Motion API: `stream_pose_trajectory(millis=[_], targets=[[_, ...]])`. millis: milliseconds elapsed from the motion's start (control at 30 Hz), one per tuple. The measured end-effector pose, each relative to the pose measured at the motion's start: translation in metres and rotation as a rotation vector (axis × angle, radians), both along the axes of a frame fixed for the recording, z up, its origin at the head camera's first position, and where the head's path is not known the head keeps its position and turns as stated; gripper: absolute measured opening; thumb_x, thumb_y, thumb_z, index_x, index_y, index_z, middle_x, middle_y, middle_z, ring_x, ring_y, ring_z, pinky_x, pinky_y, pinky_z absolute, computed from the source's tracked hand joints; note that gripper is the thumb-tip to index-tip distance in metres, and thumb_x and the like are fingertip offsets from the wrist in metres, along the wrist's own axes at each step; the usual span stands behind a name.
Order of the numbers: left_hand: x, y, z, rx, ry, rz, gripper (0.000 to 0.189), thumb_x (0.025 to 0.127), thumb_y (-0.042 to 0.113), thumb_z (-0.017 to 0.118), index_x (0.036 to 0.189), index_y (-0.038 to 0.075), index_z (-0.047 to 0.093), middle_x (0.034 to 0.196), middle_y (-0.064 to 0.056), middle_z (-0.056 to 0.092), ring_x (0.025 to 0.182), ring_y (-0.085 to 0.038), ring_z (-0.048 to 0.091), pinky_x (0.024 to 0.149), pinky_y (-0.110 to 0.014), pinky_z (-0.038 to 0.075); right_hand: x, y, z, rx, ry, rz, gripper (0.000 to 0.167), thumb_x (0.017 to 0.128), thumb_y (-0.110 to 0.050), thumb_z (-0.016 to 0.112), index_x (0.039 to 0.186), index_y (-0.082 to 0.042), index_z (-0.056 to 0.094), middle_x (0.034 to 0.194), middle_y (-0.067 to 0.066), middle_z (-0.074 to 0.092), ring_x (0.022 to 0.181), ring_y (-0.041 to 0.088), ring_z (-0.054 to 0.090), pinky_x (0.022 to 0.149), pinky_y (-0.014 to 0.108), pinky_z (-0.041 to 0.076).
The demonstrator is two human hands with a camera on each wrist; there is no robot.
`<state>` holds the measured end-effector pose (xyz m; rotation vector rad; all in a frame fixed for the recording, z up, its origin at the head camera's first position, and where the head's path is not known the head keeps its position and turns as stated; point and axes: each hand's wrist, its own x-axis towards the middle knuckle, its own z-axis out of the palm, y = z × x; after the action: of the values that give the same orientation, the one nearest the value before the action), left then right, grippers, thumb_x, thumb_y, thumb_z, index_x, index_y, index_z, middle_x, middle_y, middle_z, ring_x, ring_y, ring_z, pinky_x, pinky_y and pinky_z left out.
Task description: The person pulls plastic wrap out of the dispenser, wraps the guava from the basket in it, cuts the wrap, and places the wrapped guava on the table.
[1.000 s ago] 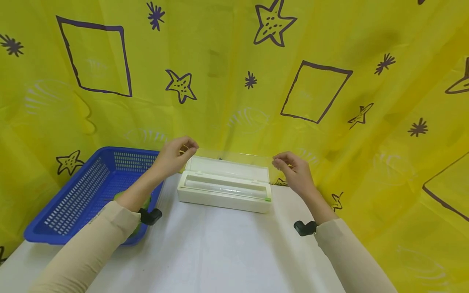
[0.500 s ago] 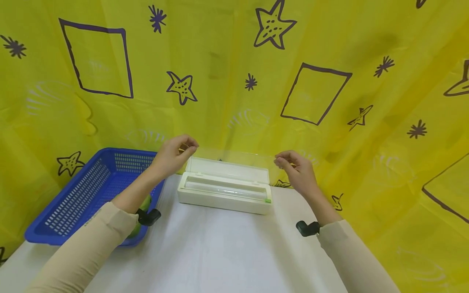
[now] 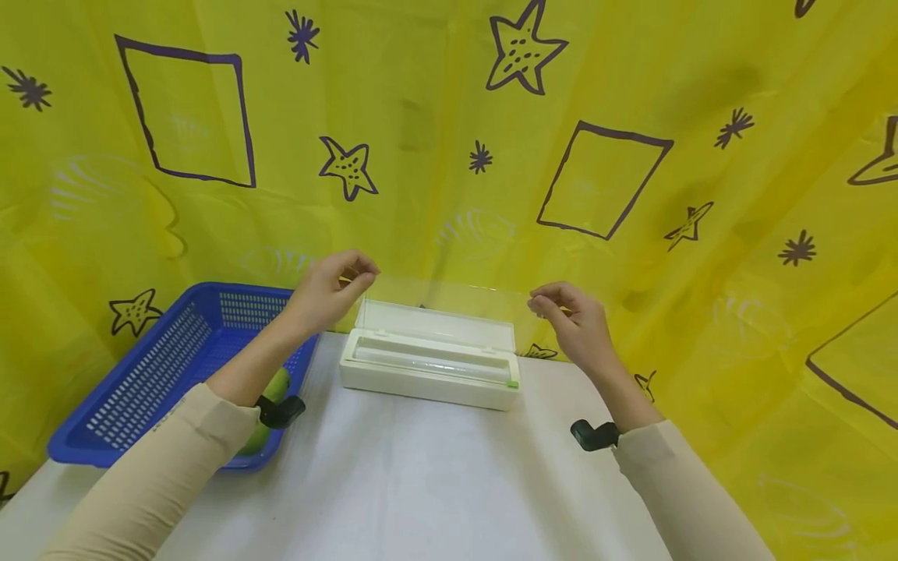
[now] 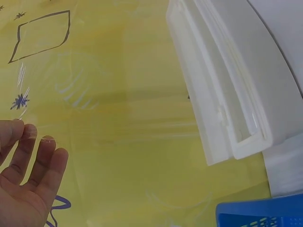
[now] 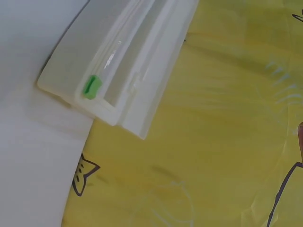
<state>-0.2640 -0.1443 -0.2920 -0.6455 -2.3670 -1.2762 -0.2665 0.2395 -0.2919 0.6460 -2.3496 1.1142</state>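
Note:
Between the two hands stretches a sheet of clear cling film [image 3: 484, 288], faintly seen against the yellow curtain. My left hand [image 3: 331, 288] pinches one corner with thumb and forefinger; the left wrist view shows the film [image 4: 142, 135] running off from the fingertips. At the other end, my right hand [image 3: 578, 319] pinches the film's right corner. Below and between them sits a white cling film dispenser [image 3: 428, 391], its lid [image 3: 435, 323] raised at the back. Inside lies the film roll [image 3: 428, 363], and a green slider [image 3: 513, 383] is at the right end.
A blue perforated basket [image 3: 143, 382] stands at the left, partly under the left arm, with green fruit [image 3: 277, 385] in it. White cloth [image 3: 421, 483] covers the table in front. The yellow patterned curtain [image 3: 421, 101] hangs right behind the dispenser.
Both hands have risen slightly and moved a little farther apart, the right one outward to the right, carrying the cling film up. The dispenser and basket stay in place.

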Motion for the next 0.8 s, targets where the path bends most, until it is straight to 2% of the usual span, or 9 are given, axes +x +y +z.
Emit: stream_pose_trajectory(millis=[267, 533, 633, 800], targets=[[0.004, 0.000, 0.007, 0.002, 0.017, 0.005, 0.013, 0.101, 0.012, 0.058, 0.109, 0.004, 0.066, 0.103, -0.011, 0.069, 0.096, -0.025, 0.066, 0.087, -0.043, 0.058, 0.005, 0.000, 0.007, -0.021, 0.013, 0.020, 0.019, 0.101, -0.022, 0.060, 0.105, -0.006, 0.069, 0.095, 0.008, 0.072, 0.084, 0.012, 0.065, 0.076, 0.016, 0.054], [0.010, -0.001, 0.012, 0.017, 0.034, 0.003, 0.014, 0.101, 0.012, 0.058, 0.110, 0.004, 0.066, 0.103, -0.010, 0.069, 0.097, -0.025, 0.066, 0.085, -0.043, 0.057, 0.007, -0.001, 0.012, -0.044, 0.041, 0.054, 0.017, 0.101, -0.015, 0.060, 0.106, -0.002, 0.069, 0.095, 0.013, 0.072, 0.084, 0.014, 0.066, 0.077, 0.015, 0.054], [0.011, -0.002, 0.013, 0.017, 0.049, 0.006, 0.014, 0.101, 0.012, 0.058, 0.109, 0.004, 0.067, 0.103, -0.009, 0.069, 0.096, -0.023, 0.066, 0.084, -0.039, 0.058, 0.008, -0.001, 0.013, -0.047, 0.048, 0.060, 0.016, 0.100, -0.014, 0.060, 0.106, -0.001, 0.069, 0.095, 0.014, 0.072, 0.083, 0.014, 0.066, 0.077, 0.015, 0.054], [0.014, -0.003, 0.016, 0.016, 0.066, 0.008, 0.013, 0.101, 0.012, 0.059, 0.109, 0.005, 0.067, 0.101, -0.008, 0.069, 0.095, -0.020, 0.066, 0.080, -0.024, 0.056, 0.011, 0.000, 0.015, -0.045, 0.054, 0.058, 0.015, 0.100, -0.013, 0.060, 0.106, -0.002, 0.068, 0.095, 0.012, 0.072, 0.083, 0.012, 0.066, 0.078, 0.015, 0.054]])
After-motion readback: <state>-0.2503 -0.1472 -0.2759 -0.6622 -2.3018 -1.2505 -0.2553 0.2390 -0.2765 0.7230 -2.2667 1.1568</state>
